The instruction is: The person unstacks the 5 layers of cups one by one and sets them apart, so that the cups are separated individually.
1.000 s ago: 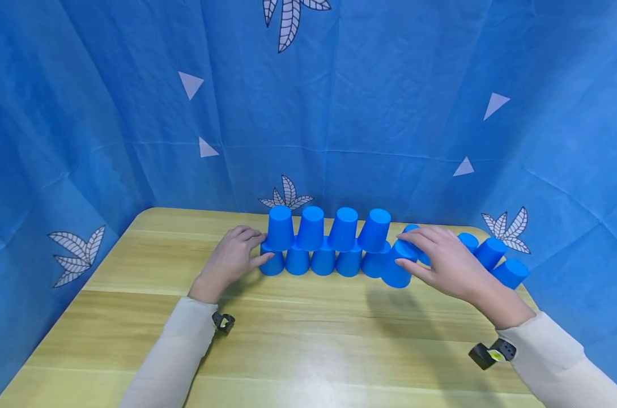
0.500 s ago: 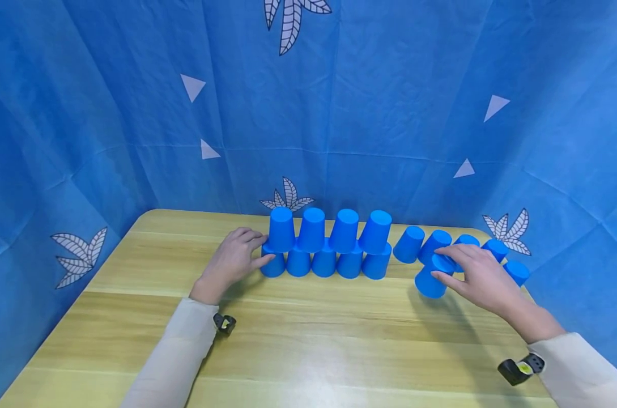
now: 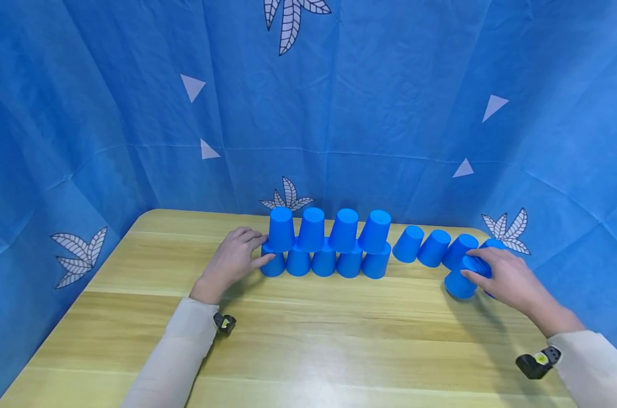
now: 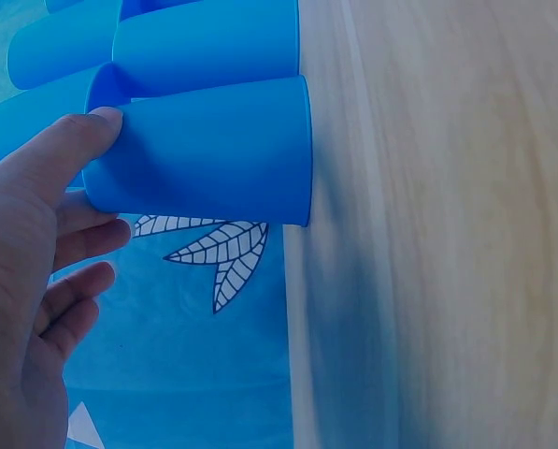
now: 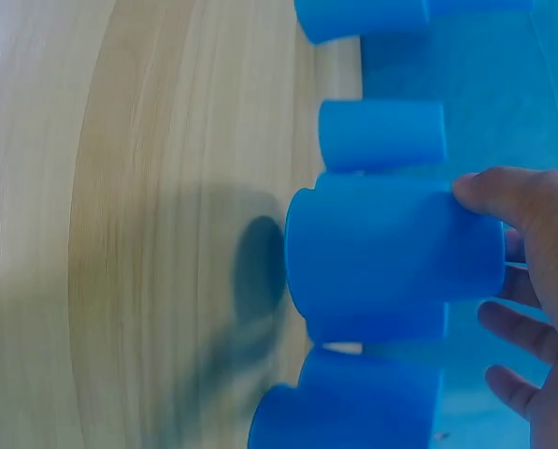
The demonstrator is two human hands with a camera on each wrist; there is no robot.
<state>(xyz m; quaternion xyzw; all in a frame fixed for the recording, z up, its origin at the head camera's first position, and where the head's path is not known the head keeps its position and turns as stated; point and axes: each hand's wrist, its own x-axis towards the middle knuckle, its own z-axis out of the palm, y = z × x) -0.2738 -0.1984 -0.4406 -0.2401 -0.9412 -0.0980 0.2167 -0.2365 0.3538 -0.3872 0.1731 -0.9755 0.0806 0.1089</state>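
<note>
Cups: two tiers of the stack (image 3: 328, 243) stand at the table's (image 3: 308, 340) back edge. The right hand (image 3: 509, 279) grips one cup (image 3: 461, 280) beside several loose cups (image 3: 433, 248); the left hand (image 3: 234, 259) touches the end cup (image 3: 273, 264), fingers relaxed.

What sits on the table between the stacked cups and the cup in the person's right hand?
In the head view, three loose blue cups stand in a row between the stack and the held cup.
</note>
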